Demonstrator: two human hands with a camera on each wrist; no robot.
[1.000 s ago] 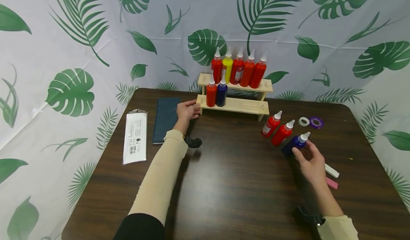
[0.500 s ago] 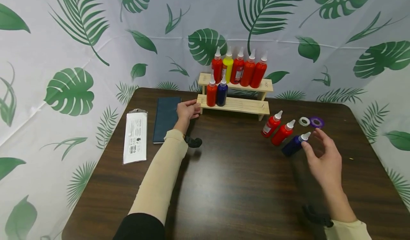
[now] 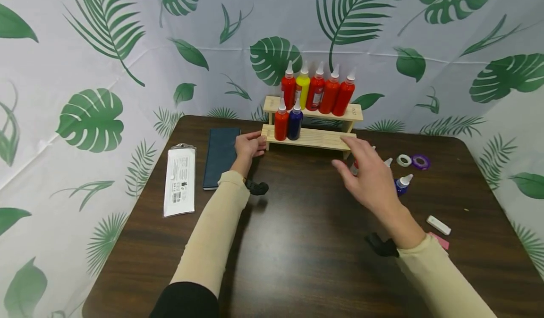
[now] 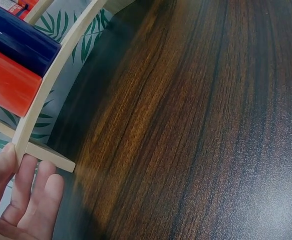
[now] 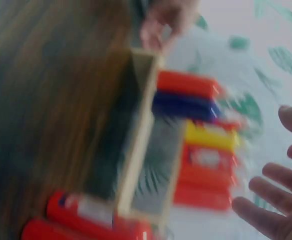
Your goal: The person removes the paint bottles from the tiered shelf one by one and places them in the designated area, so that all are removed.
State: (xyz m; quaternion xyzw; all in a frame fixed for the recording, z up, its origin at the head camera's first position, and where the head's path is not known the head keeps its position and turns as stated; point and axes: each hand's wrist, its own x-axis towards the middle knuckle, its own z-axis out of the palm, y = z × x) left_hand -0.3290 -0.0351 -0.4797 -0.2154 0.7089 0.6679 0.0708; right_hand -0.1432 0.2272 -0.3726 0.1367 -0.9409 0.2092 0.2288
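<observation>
A two-tier wooden display stand (image 3: pixel 329 139) holds squeeze bottles with white pointed caps. My left hand (image 3: pixel 250 146) pinches the left end of its lower shelf, thumb on top and fingers below in the left wrist view. A red bottle (image 3: pixel 280 126) and a dark blue bottle (image 3: pixel 295 125) stand on that shelf. Up on the top shelf are a yellow bottle (image 3: pixel 302 90) and several red ones. My right hand (image 3: pixel 373 179) hovers with spread fingers, holding nothing, before the stand's right end. It partly covers two red bottles (image 5: pixel 93 214) and a blue bottle (image 3: pixel 400 186) on the table.
Right of the bottles lie a white tape roll (image 3: pixel 404 160) and a purple tape roll (image 3: pixel 420 162). Nearer are a white eraser-like block (image 3: pixel 438 225) and a pink one (image 3: pixel 440 241). A dark notebook (image 3: pixel 220 157) and a white package (image 3: pixel 180 181) lie at left.
My right hand has let go of the blue bottle, left it beside the two red ones on the table, and swung left toward the stand. The left hand stays put.
</observation>
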